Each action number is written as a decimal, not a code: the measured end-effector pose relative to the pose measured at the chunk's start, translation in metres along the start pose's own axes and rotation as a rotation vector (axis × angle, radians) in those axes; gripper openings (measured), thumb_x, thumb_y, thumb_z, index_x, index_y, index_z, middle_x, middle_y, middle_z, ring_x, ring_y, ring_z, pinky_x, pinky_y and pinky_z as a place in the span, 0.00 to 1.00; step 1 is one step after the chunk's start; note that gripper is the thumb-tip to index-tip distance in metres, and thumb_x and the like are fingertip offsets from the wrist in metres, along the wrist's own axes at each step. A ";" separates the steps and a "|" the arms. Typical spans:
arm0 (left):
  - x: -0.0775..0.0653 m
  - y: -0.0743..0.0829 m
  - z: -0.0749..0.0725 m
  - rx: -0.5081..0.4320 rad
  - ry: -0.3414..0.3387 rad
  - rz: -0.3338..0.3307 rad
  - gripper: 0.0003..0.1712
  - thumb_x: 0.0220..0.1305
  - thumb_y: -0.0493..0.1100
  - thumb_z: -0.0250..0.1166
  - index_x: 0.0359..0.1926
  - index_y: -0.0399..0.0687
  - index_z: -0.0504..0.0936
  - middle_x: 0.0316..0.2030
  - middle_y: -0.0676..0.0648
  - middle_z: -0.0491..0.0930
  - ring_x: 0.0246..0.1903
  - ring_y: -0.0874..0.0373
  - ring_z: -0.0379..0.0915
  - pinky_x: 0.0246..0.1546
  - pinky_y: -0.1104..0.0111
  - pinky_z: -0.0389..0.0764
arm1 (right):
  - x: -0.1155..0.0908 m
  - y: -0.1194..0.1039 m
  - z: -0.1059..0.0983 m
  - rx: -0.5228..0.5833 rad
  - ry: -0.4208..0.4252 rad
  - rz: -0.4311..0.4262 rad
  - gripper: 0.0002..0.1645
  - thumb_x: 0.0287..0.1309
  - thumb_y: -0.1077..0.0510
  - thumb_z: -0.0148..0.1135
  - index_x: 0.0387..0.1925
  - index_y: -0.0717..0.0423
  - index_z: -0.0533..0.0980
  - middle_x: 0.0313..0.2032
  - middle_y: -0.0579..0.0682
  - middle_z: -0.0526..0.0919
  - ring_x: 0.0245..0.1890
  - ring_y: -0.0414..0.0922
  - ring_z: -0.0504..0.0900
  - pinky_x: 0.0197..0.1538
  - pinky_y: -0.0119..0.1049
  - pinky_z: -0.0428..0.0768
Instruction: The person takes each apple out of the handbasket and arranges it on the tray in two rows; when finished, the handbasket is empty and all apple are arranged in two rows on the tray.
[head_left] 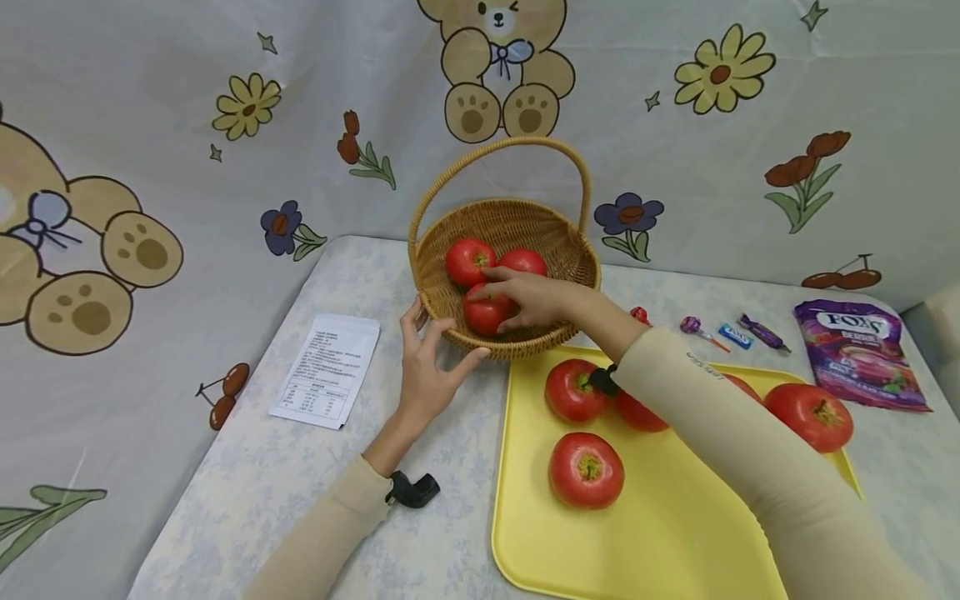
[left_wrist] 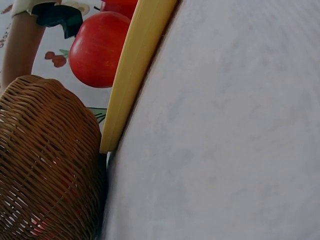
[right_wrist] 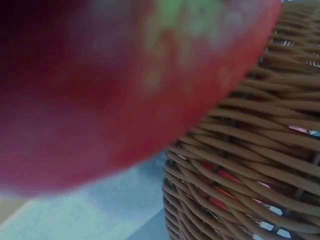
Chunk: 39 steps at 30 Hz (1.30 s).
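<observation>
A brown wicker basket [head_left: 573, 329] with a tall arched handle stands at the back of the table, three red apples inside. My left hand [head_left: 429, 367] grips its front left rim, fingers and thumb spread along the edge. Reaching in from the right, my right hand [head_left: 536, 298] holds the front apple [head_left: 483, 312], its fingers over the top and side. Two other apples, one left [head_left: 470, 260] and one right [head_left: 523, 261], lie just behind it. In the left wrist view the basket's woven side [left_wrist: 50, 155] shows, but the left hand does not.
A yellow tray [head_left: 547, 558] right of centre bears several apples, one near its middle [head_left: 587, 471]; my right forearm crosses over it. Beyond it lie a lollipop [head_left: 692, 326], small wrapped candies [head_left: 737, 335] and a purple candy bag [head_left: 861, 354]. A white printed packet [head_left: 326, 371] lies left.
</observation>
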<state>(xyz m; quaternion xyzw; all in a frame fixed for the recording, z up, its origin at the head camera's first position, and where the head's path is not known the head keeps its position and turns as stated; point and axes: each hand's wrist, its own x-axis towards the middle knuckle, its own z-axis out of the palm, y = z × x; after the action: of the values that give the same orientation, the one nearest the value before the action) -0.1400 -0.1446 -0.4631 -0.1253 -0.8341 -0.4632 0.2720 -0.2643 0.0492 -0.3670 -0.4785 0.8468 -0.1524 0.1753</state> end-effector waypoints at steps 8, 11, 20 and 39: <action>0.000 -0.002 -0.001 -0.003 0.015 0.000 0.30 0.56 0.64 0.69 0.45 0.46 0.75 0.70 0.34 0.50 0.70 0.43 0.52 0.60 0.42 0.68 | 0.004 0.000 0.003 -0.033 0.040 -0.079 0.35 0.54 0.59 0.73 0.64 0.51 0.73 0.68 0.62 0.65 0.68 0.61 0.64 0.68 0.60 0.63; 0.000 -0.002 -0.001 0.000 0.016 -0.004 0.29 0.56 0.64 0.70 0.45 0.46 0.75 0.70 0.35 0.50 0.70 0.44 0.52 0.60 0.43 0.68 | 0.006 0.001 0.004 -0.036 0.039 -0.085 0.35 0.53 0.58 0.74 0.63 0.50 0.73 0.65 0.61 0.67 0.66 0.60 0.66 0.67 0.61 0.64; 0.001 -0.002 -0.001 0.001 0.019 0.011 0.32 0.56 0.68 0.66 0.45 0.46 0.75 0.70 0.33 0.50 0.70 0.44 0.52 0.60 0.43 0.69 | 0.009 0.005 0.004 0.037 0.026 -0.105 0.35 0.51 0.58 0.75 0.61 0.48 0.74 0.63 0.57 0.66 0.65 0.55 0.65 0.65 0.57 0.67; 0.000 0.000 0.000 0.007 0.004 0.010 0.34 0.56 0.70 0.64 0.45 0.46 0.74 0.69 0.32 0.51 0.69 0.42 0.53 0.60 0.43 0.69 | 0.013 -0.001 0.008 -0.032 0.058 -0.058 0.30 0.51 0.59 0.75 0.57 0.49 0.75 0.61 0.58 0.68 0.59 0.57 0.73 0.63 0.56 0.70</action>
<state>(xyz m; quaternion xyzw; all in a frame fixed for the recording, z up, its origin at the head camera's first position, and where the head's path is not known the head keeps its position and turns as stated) -0.1404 -0.1444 -0.4631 -0.1274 -0.8347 -0.4590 0.2763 -0.2668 0.0366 -0.3755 -0.5007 0.8397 -0.1579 0.1385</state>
